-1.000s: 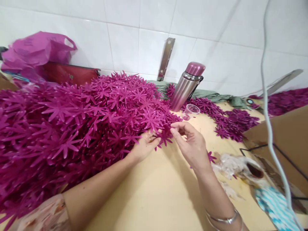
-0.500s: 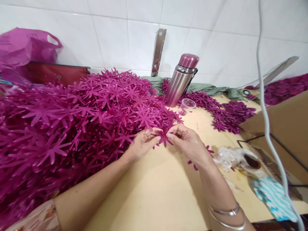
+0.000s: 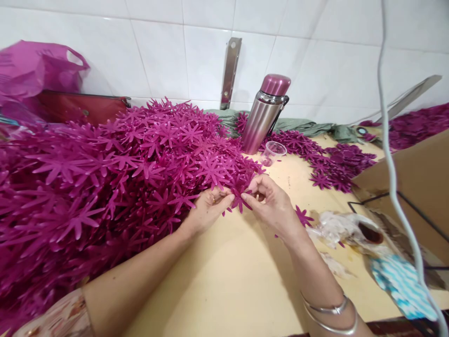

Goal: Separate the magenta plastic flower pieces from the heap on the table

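Between my hands is a magenta flower-shaped piece [image 3: 240, 199] with narrow, finger-like petals. My left hand [image 3: 210, 206], with a ring on one finger, pinches its left side between thumb and fingers. On the other side my right hand [image 3: 271, 203] pinches the petals with thumb and forefinger; bangles circle that wrist. Part of the piece is covered by my fingertips. Just behind and left of my hands rises a large heap of similar magenta flower pieces [image 3: 147, 154]. One loose flower piece [image 3: 303, 216] lies to the right of my right wrist.
A steel and pink thermos [image 3: 261, 117] stands by the wall, with a clear plastic cup [image 3: 273, 152] before it. Further right are stacked flower pieces [image 3: 336, 164], a cardboard box [image 3: 414, 187], crumpled plastic [image 3: 333, 227], a blue-striped cloth [image 3: 403, 283] and a hanging cable [image 3: 388, 140].
My right hand has shifted slightly up, its fingers opening a little around the petals. My left hand stays almost still on the flower piece. The view has turned slightly.
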### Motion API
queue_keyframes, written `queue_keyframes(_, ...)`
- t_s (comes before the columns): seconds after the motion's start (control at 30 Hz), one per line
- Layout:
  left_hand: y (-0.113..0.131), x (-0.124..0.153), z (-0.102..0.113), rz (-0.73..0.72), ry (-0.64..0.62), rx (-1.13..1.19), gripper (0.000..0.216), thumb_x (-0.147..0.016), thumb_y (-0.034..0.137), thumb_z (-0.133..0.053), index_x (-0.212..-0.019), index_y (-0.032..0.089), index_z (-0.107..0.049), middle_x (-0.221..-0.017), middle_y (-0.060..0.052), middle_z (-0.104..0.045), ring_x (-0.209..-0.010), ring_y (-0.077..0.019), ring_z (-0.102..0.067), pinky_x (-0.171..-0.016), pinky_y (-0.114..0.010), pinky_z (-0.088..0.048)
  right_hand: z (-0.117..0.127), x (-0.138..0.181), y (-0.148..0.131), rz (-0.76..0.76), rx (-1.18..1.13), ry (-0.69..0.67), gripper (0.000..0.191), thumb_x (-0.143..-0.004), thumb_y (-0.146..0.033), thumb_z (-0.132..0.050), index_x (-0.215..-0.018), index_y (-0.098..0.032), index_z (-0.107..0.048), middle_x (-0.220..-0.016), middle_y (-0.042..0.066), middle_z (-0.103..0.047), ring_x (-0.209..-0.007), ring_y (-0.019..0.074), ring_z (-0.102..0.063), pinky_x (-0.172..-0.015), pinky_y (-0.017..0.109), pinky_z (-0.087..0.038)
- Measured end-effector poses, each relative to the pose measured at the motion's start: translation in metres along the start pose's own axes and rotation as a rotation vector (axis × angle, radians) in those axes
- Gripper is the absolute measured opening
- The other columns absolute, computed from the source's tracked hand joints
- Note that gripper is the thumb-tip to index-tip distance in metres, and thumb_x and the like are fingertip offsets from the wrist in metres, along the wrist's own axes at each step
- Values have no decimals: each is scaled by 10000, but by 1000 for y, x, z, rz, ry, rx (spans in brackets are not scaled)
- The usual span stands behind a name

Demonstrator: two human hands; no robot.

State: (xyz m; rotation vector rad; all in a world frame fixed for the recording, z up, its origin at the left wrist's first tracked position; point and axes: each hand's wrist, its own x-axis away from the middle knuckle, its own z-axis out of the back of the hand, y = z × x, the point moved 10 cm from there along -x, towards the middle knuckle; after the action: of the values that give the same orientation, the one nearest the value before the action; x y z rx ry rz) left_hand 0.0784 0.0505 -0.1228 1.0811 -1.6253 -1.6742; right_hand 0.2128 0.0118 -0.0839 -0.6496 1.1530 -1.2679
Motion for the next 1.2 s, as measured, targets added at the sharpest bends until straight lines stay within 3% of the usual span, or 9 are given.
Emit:
queue_keyframes(0.1, 0, 0, 0, -17, 3, -18, 272, -880, 423, -684, -826, 158, -662, -725, -1, -634, -673, -124, -555, -646, -246, -450, 1, 0, -12, 86, 120, 26, 118, -862, -207, -631, -853, -243, -519, -819, -11, -570, -717, 157, -529, -670, 300, -431)
queue_keyframes(0.23, -2, 0, 0, -10, -8, -8, 276, -889, 427, -677, -836, 157, -653, -730, 2, -624, -668, -121, -552, -629, -241, -456, 7, 5, -36, 251, 307, 139, 104, -837, -189, -670, -826, -243, -581, -972, 55, -562, -948, 232, -567, -827, 377, -479)
queue_keyframes(0.47, 3, -1, 2, -15, 21, 8, 229, -881, 373, -674, -779, 173, -628, -723, 7, -612, -686, -123, -565, -617, -224, -459, -1, 6, -36, 249, 430, 108, 104, -864, -322, -746, -820, -240, -700, -1029, 86, -587, -1050, 287, -563, -946, 473, -450)
queue_keyframes(0.7, 6, 0, 10, -8, 111, 6, 167, -848, 331, -676, -790, 186, -618, -726, 21, -600, -686, -123, -564, -659, -230, -495, -2, 4, -24, 180, 234, 76, 104, -901, -280, -675, -804, -245, -688, -984, 62, -637, -1008, 241, -595, -938, 420, -458)
queue_keyframes(0.9, 7, 0, 15, -40, 164, 134, 157, -860, 333, -655, -868, 177, -669, -928, -31, -741, -910, -191, -696, -881, -321, -571, 8, 2, -4, -16, -60, 105, 151, -877, -356, -705, -792, -235, -673, -1012, 39, -697, -945, 207, -641, -818, 337, -482)
queue_keyframes(1.1, -11, 4, 24, 55, 260, 255, 271, -797, 392, -756, -828, 158, -624, -909, -51, -748, -779, -193, -754, -769, -324, -606, 35, 0, 18, -126, -333, 327, 233, -802, -381, -728, -744, -235, -557, -1049, 44, -739, -885, 191, -658, -776, 332, -503)
queue_keyframes(1.2, -10, 4, 18, 64, 217, 257, 378, -804, 496, -762, -886, 151, -629, -944, -77, -741, -801, -213, -758, -700, -317, -603, 45, -1, 18, -139, -336, 367, 244, -778, -376, -742, -723, -233, -552, -994, 42, -733, -842, 185, -646, -744, 321, -498)
